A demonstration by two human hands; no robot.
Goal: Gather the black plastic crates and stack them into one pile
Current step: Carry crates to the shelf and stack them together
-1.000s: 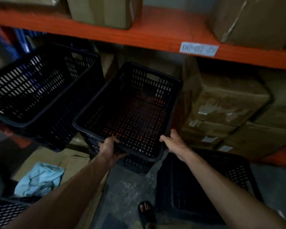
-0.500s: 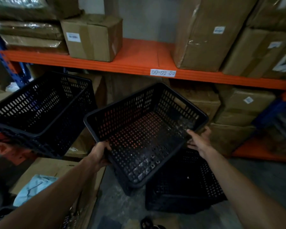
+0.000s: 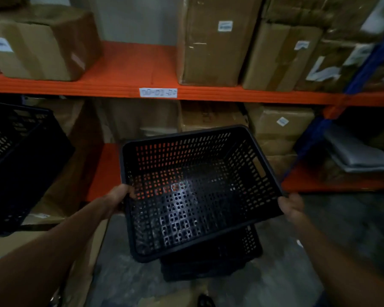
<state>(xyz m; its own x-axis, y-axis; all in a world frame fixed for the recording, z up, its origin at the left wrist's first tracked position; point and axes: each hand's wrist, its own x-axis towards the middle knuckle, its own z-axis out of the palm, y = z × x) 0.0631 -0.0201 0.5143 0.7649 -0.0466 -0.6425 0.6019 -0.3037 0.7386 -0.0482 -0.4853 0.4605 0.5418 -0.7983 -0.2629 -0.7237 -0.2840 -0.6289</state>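
Note:
I hold a black perforated plastic crate [image 3: 197, 191] in the air at the centre, tilted so its open top faces me. My left hand [image 3: 118, 199] grips its left rim and my right hand [image 3: 290, 206] grips its right rim. Directly below it, a second black crate [image 3: 237, 255] stands on the concrete floor, mostly hidden by the held one. A third black crate [image 3: 16, 160] sits at the left edge, raised on flattened cardboard and cut off by the frame.
An orange shelf beam [image 3: 231, 94] runs across ahead, with cardboard boxes [image 3: 211, 41] above and below it. A blue upright [image 3: 315, 134] stands at the right. Flattened cardboard [image 3: 53, 231] lies at the lower left. My sandalled foot [image 3: 205, 301] shows at the bottom.
The held crate has swung right and levelled out, now hanging over the floor crate. My view has shifted right, so the left crate slid toward the frame's edge.

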